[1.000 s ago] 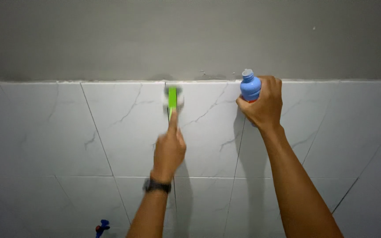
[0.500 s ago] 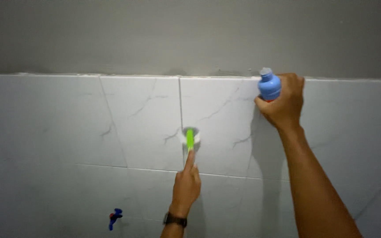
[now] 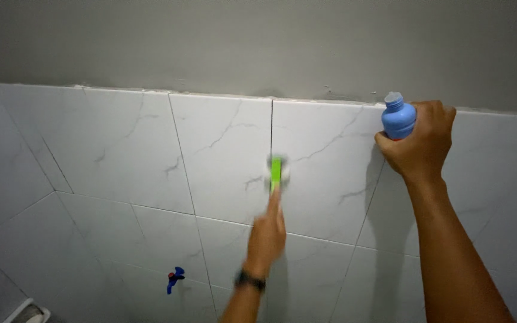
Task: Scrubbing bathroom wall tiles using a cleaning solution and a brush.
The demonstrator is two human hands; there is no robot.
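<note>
Up above the left hand: green brush gripped, bristles pressed flat against the tile seam. Further right, right hand wrapped around blue bottle, braced upright against tiled wall.

A green brush is pressed against the white tiled wall at frame centre by the left hand. A blue bottle is gripped by the right hand at upper right. A blue tap is seen at lower left.
</note>
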